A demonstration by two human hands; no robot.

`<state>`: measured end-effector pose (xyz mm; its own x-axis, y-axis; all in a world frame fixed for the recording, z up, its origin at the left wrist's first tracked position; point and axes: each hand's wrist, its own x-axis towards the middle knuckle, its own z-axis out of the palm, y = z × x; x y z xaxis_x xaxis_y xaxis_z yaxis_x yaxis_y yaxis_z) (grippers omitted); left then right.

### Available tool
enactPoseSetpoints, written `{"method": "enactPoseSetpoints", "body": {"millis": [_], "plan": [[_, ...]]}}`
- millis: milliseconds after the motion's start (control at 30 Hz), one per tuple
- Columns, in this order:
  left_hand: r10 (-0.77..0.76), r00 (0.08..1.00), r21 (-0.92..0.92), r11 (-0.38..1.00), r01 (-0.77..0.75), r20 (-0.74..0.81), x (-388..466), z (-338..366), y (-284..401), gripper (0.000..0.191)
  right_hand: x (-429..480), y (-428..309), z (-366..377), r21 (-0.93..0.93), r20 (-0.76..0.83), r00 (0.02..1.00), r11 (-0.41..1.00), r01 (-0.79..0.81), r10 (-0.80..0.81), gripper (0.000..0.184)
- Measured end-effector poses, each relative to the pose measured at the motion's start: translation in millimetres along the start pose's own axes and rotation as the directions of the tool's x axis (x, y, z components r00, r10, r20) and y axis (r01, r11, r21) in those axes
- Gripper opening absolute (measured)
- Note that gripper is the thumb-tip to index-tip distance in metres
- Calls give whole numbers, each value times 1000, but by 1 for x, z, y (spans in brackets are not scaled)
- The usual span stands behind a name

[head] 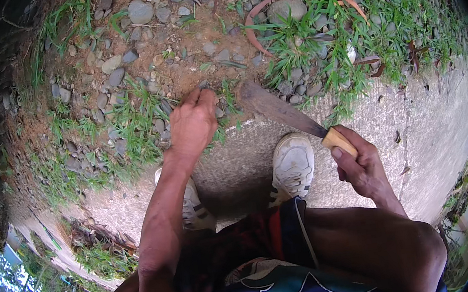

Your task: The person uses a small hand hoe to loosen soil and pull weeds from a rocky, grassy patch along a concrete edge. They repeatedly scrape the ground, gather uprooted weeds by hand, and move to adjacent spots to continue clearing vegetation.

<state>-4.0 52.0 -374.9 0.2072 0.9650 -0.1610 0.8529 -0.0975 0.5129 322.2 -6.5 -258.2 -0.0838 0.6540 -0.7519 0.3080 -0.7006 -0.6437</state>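
My right hand (359, 163) grips the pale wooden handle (338, 142) of a short, broad-bladed machete. Its dull brown, rust-stained blade (277, 108) slants up and left, with the rounded end over the soil at the path's edge. My left hand (193, 118) reaches down to the bare earth (189, 70), left of the blade's end, its fingers curled. A small grey thing shows at those fingertips; whether it is held or lies on the ground is unclear. Grass tufts (137, 109) and pebbles lie beside this hand.
Below me runs a rough concrete path (424, 122), where my white shoes (293, 165) stand. Rounded stones (141, 11) are scattered through the soil ahead. Thicker grass (402, 16) with dry curled leaves (254, 29) grows to the right. My bent knees flank my arms.
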Motion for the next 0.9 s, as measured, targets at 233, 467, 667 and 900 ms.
{"method": "enactPoseSetpoints", "body": {"millis": [233, 467, 667, 900], "plan": [[-54, 998, -57, 997, 55, 23, 4, 1, -3, 6, 5, 11, -11, 176, 43, 998, 982, -61, 54, 48], [-92, 995, -161, 982, 98, 42, 9, -1, -6, 9, 25, 10, 9, -26, 27, 999, 999, 21, -21, 47], [-46, 997, -202, 978, 56, 56, 9, -3, -14, 8, 18, 10, -18, 54, 19, 998, 997, 52, -53, 47], [-21, 998, -246, 968, 37, 67, 11, 1, -19, 10, 52, 20, -6, -133, 73, 991, 984, 121, -112, 44]]}}
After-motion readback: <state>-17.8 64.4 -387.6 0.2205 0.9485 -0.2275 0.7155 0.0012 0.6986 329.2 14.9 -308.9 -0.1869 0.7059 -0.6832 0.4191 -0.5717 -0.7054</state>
